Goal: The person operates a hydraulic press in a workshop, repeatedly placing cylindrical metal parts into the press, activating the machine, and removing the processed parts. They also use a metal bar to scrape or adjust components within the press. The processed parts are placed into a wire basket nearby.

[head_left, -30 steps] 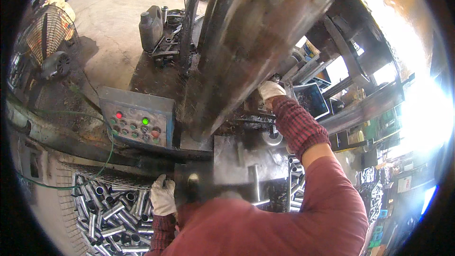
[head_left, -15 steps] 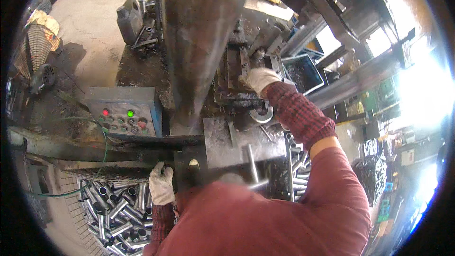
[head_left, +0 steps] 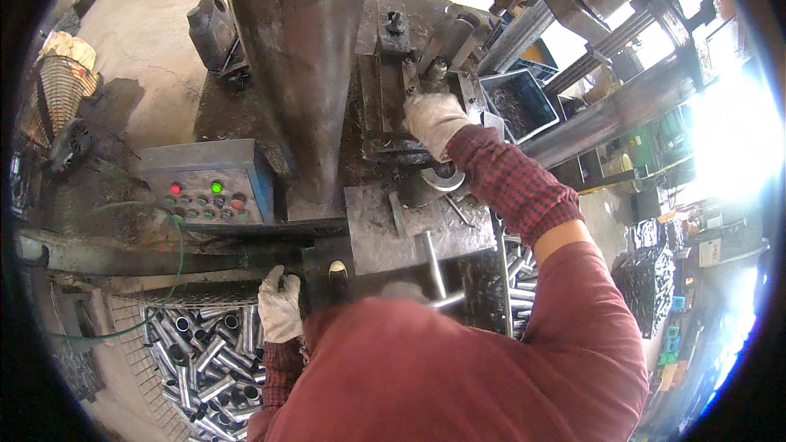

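Observation:
My right hand (head_left: 436,124), in a whitish work glove, reaches into the dark metal fixture (head_left: 383,141) of a machine. Its fingers are bent and closed at the fixture; what they hold, if anything, is hidden under the glove. Just nearer than this hand sits a curved, bright-edged metal collar (head_left: 442,179). My left hand (head_left: 280,308), gloved too, is low at the left beside a dark upright part of the bench. Its fingers curl around something dark that I cannot make out. Two shiny metal tubes, one lengthwise (head_left: 434,265) and one crosswise (head_left: 448,300), lie on the bench near my body.
A control box (head_left: 205,188) with red and green lights stands left of a thick steel column (head_left: 299,74). Below it, a wire basket (head_left: 135,344) holds many cut tubes. More tubes (head_left: 521,286) lie right of the bench. A blue-edged tray (head_left: 524,106) sits beyond my right hand.
The whole view has shifted slightly, so the column and control box appear farther left. My right hand stays at the fixture and my left hand beside the bench.

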The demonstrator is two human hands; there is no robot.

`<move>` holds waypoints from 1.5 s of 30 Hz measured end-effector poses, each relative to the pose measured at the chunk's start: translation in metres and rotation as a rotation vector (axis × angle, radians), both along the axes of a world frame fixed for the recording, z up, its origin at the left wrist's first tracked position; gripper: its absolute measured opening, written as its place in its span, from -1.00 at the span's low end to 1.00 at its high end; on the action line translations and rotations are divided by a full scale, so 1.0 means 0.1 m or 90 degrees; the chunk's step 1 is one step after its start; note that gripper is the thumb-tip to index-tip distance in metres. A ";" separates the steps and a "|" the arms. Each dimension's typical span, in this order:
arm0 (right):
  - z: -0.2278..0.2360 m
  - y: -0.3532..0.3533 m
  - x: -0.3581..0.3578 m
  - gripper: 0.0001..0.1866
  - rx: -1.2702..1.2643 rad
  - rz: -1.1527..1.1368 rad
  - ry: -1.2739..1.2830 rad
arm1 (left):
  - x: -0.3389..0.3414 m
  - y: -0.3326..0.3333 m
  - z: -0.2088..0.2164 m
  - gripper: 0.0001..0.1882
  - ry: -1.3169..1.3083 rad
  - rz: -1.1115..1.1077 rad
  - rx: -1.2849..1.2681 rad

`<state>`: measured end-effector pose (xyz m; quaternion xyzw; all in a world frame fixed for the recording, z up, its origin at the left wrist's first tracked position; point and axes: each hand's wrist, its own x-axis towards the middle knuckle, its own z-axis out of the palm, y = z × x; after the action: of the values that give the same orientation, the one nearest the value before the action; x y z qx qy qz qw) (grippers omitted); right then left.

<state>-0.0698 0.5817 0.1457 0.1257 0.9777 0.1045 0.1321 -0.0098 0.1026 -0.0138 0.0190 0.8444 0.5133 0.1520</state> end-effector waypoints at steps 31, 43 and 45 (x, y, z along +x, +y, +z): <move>-0.04 -0.01 0.03 -0.73 0.002 -0.051 -0.022 | -0.15 -0.16 -0.06 -0.52 0.052 -0.016 -0.017; -0.20 0.05 -0.01 -0.69 0.054 -0.008 -0.025 | -0.09 -0.11 -0.12 -0.54 -0.034 0.003 0.051; -0.16 0.06 -0.05 -0.72 -0.029 -0.131 0.031 | -0.07 -0.12 -0.16 -0.54 0.028 -0.011 0.025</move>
<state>-0.0745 0.5876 0.1300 0.2249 0.9646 0.0654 0.1213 -0.0166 0.0906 -0.0299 0.0406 0.8373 0.5277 0.1371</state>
